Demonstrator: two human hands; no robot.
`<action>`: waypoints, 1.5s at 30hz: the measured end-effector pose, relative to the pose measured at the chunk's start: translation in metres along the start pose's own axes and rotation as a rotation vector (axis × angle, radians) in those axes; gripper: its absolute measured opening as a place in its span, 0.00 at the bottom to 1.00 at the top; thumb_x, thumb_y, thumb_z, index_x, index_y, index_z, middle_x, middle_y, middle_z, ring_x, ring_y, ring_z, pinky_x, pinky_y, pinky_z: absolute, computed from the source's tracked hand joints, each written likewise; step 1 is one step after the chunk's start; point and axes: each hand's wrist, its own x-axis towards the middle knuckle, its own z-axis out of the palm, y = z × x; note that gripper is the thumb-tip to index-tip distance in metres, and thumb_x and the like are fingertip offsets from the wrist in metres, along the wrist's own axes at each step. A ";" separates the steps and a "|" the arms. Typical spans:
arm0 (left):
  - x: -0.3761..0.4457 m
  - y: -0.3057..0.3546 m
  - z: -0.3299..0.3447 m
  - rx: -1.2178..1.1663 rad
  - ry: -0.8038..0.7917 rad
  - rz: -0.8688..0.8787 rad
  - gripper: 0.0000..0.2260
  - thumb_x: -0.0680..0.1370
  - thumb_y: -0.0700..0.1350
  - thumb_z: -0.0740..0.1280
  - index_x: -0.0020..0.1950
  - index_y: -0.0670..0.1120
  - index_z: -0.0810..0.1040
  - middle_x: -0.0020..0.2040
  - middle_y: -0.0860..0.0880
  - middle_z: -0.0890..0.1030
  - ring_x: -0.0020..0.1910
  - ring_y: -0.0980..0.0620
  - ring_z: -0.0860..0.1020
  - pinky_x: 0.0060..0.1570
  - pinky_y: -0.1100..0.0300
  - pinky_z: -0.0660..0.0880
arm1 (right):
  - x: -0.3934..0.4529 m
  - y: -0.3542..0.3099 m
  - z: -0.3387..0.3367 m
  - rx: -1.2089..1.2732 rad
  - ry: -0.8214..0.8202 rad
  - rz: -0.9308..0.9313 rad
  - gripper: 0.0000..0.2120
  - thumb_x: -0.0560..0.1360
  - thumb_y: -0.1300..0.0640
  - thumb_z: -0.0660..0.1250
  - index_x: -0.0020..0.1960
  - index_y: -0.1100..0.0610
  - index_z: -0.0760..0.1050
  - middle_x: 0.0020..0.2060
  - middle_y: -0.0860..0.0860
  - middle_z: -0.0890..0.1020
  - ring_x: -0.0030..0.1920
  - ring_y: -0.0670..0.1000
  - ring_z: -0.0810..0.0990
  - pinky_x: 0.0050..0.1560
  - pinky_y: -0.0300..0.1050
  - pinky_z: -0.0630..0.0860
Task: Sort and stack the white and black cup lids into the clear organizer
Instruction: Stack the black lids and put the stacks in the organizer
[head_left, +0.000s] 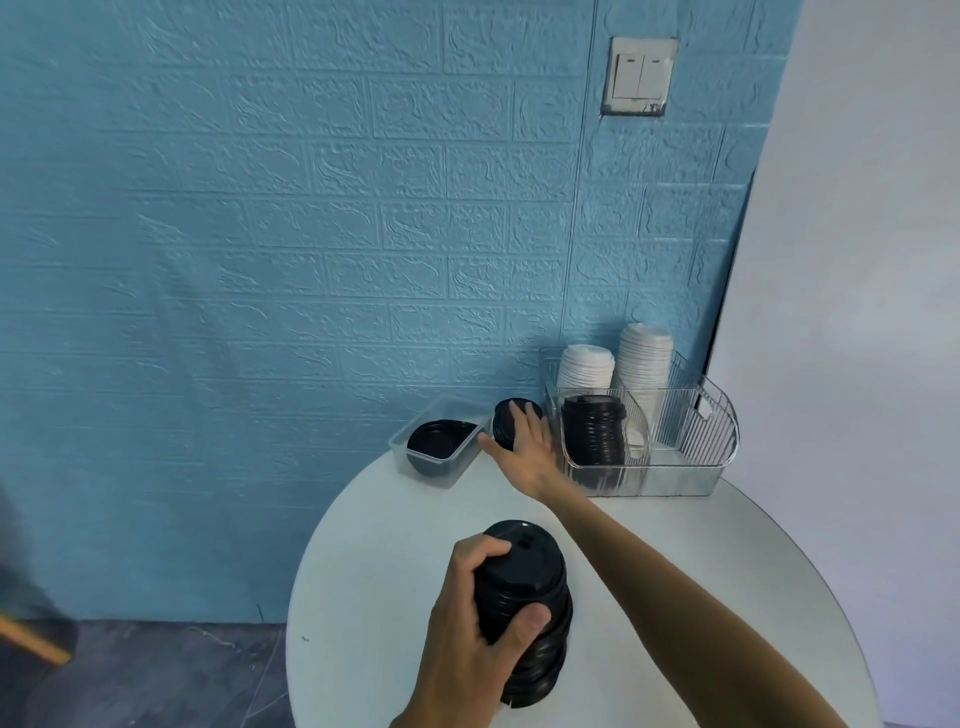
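A tall stack of black lids stands near the front of the round white table, and my left hand grips it from the left side. My right hand reaches to the back, its fingers lying fairly straight over a short stack of black lids beside the clear organizer. Inside the organizer, two white lid stacks stand at the back and a black lid stack in the front left compartment.
A small clear tub holding black lids sits left of the short stack, against the blue brick-pattern wall. The organizer's front right compartment looks nearly bare. The table's edge curves round on the left and right.
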 end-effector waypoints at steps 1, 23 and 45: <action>0.000 -0.001 0.000 -0.001 -0.002 0.004 0.24 0.70 0.65 0.73 0.63 0.68 0.70 0.64 0.61 0.76 0.64 0.54 0.77 0.57 0.70 0.72 | 0.003 0.000 0.001 0.005 0.002 0.009 0.42 0.78 0.33 0.62 0.82 0.46 0.44 0.82 0.48 0.40 0.81 0.54 0.34 0.78 0.61 0.40; 0.001 0.000 0.001 -0.009 0.009 0.041 0.24 0.69 0.63 0.74 0.62 0.70 0.71 0.64 0.62 0.75 0.63 0.53 0.78 0.56 0.68 0.74 | 0.009 0.007 0.018 -0.113 0.223 0.022 0.30 0.83 0.60 0.58 0.82 0.46 0.52 0.81 0.54 0.49 0.80 0.59 0.52 0.76 0.58 0.63; 0.003 -0.002 0.003 0.005 0.029 0.088 0.23 0.68 0.63 0.74 0.61 0.70 0.72 0.63 0.62 0.76 0.62 0.54 0.79 0.56 0.67 0.75 | 0.014 0.004 0.015 -0.257 0.164 0.059 0.31 0.79 0.50 0.69 0.76 0.44 0.56 0.78 0.55 0.54 0.76 0.62 0.57 0.65 0.64 0.72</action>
